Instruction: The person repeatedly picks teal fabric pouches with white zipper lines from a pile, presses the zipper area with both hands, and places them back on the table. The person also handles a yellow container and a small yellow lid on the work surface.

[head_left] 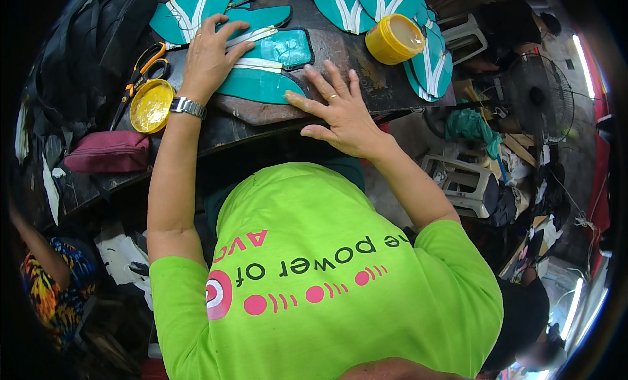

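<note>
A teal flat piece (252, 87) with white strips and dark edging lies before me on the table, its kind unclear. Its upper right end carries a wet-looking, shiny patch (291, 48). My left hand (208, 60) rests on the left side of this piece, fingers apart and pointing right across the white strips. Spread fingers show on my right hand (343, 118), at the lower right edge of the piece; whitish residue marks the tip of one finger. Neither hand is gripping anything. A yellow jar (387, 43) of cloudy, pale paste stands open to the upper right.
More teal pieces (343, 10) lie stacked along the far side. Left of my left forearm are a smeared yellow lid (152, 106), orange-and-black scissors (139, 75), a maroon pouch (108, 151) and black bags (88, 53). Plastic stools (461, 183) and a fan (536, 95) stand right of the table.
</note>
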The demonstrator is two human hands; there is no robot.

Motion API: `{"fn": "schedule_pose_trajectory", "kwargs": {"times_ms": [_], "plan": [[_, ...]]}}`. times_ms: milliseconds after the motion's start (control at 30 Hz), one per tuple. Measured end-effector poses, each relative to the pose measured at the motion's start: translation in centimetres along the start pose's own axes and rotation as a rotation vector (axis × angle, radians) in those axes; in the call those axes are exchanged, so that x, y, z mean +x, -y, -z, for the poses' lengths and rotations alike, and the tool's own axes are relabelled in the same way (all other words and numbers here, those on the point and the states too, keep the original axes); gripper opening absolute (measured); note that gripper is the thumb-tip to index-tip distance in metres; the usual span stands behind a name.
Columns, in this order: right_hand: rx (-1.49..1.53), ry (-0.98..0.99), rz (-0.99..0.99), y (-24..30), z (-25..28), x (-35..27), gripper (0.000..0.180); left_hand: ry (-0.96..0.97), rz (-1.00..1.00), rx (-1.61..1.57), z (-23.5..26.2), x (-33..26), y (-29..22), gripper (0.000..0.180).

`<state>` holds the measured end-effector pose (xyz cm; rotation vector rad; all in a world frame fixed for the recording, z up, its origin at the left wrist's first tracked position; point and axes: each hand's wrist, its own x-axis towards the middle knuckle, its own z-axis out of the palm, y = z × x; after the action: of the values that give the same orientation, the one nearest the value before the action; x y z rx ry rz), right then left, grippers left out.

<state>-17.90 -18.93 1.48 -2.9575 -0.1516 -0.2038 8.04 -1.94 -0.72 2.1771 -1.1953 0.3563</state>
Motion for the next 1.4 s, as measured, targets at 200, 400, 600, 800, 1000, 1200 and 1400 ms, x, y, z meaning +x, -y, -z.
{"fn": "schedule_pose_trajectory", "kwargs": {"times_ms": [200,400,600,800,1000,1200,1400], "plan": [[-0.178,-0.093,-0.055,2.0,-0.6,0.3,0.085,-0.018,-0.009,0.001,-0.2,0.0,0.1,0.038],[-0.100,-0.060,-0.025,1.5,-0.8,3.1,0.090,-0.004,-0.006,0.003,-0.1,0.0,0.1,0.038],[-0.175,0.006,-0.089,3.0,0.0,0.4,0.098,-0.008,0.051,0.031,-0.1,-0.1,0.1,0.043],[-0.185,0.047,-0.167,5.4,-0.6,-0.4,0.104,0.033,0.142,0.205,0.8,-0.8,-0.8,0.054],[-0.297,-0.011,-0.086,6.5,-1.8,2.8,0.066,0.084,0.163,0.163,1.8,-1.8,-0.8,0.056],[-0.075,0.087,0.023,5.6,-0.5,4.1,0.097,0.045,0.147,0.195,1.4,-2.4,-0.9,0.056],[0.030,0.018,0.043,2.7,-0.8,5.9,0.106,0.102,0.155,0.216,1.9,-2.4,-1.4,0.057]]}}
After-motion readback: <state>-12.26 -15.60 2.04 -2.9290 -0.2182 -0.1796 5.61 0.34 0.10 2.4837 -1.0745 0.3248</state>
